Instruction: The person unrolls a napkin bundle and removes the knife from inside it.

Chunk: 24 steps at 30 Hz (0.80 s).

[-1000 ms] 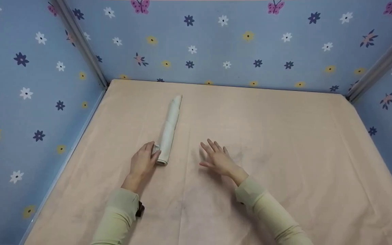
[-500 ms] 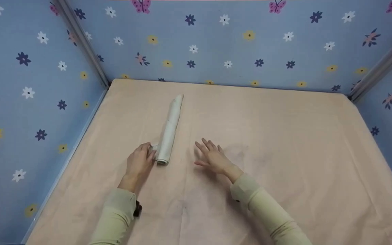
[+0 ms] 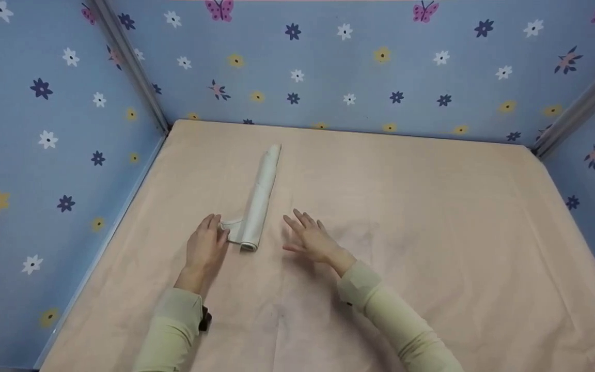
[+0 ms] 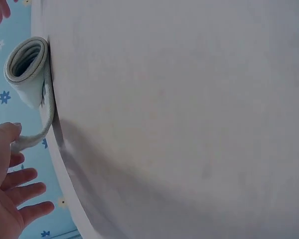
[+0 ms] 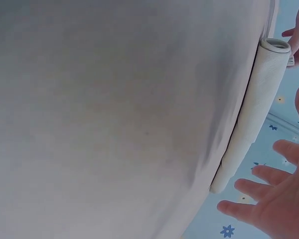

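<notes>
A pale whitish-green rolled-up cloth (image 3: 261,199) lies lengthwise on the table, left of the middle. My left hand (image 3: 205,247) pinches its loose edge at the near left, and a short flap (image 3: 233,230) stretches from the roll to my fingers. Seen from the left wrist, the thumb (image 4: 11,130) lies on top of the cloth's edge while the other fingers spread below. The coiled layers of the near end show there. To the right of the roll, my right hand (image 3: 314,244) hovers with spread fingers, holding nothing; the right wrist view shows a gap between it and the roll (image 5: 256,97).
A peach cloth (image 3: 432,232) with light creases covers the table. Blue flowered panels (image 3: 328,67) rise along the back and both sides, with grey metal posts (image 3: 132,67) at the corners.
My left hand has moved left with the cloth's edge, so more of the flap is unrolled. My right hand has drifted left, closer to the roll, with its fingers still spread.
</notes>
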Motion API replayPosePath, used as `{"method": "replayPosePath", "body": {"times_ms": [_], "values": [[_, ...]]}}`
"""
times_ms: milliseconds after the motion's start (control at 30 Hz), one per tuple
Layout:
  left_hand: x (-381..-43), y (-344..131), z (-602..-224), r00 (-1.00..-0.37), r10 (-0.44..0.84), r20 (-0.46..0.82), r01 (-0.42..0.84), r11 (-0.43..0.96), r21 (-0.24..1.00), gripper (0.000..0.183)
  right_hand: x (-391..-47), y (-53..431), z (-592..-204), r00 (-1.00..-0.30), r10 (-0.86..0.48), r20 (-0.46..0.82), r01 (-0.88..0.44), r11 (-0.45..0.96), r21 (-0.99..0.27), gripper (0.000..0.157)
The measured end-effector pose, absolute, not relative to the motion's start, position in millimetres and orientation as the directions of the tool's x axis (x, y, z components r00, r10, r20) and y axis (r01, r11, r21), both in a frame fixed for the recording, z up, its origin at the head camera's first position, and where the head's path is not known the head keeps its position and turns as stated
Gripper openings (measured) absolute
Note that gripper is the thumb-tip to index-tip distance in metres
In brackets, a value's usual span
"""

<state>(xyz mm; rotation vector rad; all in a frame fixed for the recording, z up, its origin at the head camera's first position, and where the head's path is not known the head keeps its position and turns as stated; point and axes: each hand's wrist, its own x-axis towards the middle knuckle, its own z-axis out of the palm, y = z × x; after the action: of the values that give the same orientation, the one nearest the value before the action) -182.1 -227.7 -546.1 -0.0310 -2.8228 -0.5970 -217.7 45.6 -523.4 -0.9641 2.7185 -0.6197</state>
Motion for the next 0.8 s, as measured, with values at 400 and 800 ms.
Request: {"method": "replayPosePath", "body": {"times_ms": [400, 800], "values": [[-179.5, -217.2, -542.3, -0.972, 0.053, 0.229, 0.129, 0.934, 0.333, 0.054, -223.4, 23.2, -523.0, -0.753, -0.655, -0.065, -0.563, 0.691, -0.453, 0.070], [-175.9, -204.8, -543.9, -0.980, 0.080, 0.183, 0.148, 0.906, 0.396, 0.050, -227.5, 3.2, -525.6, -0.745, -0.666, -0.039, -0.593, 0.689, -0.417, 0.067]]}}
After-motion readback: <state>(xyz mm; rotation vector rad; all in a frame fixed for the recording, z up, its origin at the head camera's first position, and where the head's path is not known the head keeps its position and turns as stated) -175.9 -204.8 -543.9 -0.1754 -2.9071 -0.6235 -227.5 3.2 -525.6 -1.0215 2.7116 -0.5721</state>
